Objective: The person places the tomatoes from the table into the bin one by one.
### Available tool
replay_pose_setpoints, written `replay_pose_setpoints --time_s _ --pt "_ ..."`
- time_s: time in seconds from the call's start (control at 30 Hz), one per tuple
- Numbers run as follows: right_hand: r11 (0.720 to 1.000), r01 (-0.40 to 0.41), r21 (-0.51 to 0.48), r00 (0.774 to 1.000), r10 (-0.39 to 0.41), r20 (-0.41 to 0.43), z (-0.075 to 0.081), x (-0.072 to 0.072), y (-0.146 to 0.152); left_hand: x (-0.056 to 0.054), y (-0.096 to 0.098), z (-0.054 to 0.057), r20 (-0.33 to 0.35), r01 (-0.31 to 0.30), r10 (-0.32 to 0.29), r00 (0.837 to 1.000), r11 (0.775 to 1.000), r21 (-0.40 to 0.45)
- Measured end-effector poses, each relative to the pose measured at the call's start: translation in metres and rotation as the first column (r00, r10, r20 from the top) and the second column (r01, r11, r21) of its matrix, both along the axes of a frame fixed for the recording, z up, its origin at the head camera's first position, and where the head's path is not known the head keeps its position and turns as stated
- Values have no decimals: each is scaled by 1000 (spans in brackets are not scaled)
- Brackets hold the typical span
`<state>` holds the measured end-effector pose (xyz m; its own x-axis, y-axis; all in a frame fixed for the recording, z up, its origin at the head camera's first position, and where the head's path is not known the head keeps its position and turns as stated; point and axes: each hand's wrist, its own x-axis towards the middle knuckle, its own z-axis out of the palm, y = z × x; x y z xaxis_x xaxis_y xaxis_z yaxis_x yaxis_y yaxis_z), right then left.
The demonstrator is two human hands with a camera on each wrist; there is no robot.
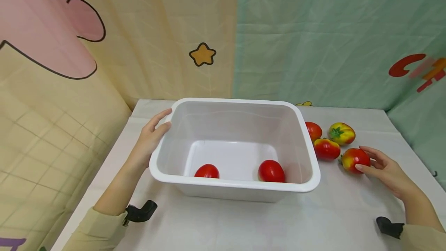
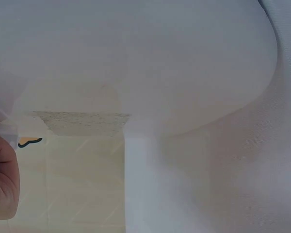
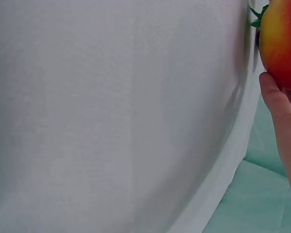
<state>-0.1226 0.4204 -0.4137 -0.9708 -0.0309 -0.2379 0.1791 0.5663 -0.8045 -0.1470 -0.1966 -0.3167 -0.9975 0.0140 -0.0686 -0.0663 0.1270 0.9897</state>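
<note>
A white plastic tub [image 1: 233, 185] stands in the middle of the table, with two red tomatoes inside, one to the left [image 1: 207, 171] and one to the right [image 1: 271, 171]. My left hand [image 1: 150, 138] holds the tub's left rim; in the left wrist view only part of that hand [image 2: 2, 179] shows, beside the pale tub wall [image 2: 136, 58]. To the right of the tub, my right hand [image 1: 386, 169] grips a red and yellow tomato [image 1: 354, 160], thumb on the near side and fingers on the far side. The right wrist view shows green leaves on this tomato [image 3: 281, 46].
Between the tub and my right hand lie three more tomatoes: a red one [image 1: 313, 131] partly behind the rim, a red-yellow one [image 1: 326, 149] and a yellower one [image 1: 342, 133]. A white cloth [image 1: 244, 224] covers the table. Printed curtains [image 1: 313, 49] hang behind and at the sides.
</note>
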Motion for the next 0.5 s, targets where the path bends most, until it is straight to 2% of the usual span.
replay_pose_setpoints --time_s 0.23,0.5 --pt "998 -3 58 1000 5 -26 6 -1 2 0 0 0 -6 7 -7 1000 1000 7" --pt "998 -6 65 999 9 -50 15 -2 3 0 1 1 -5 4 -4 1000 1000 -6"
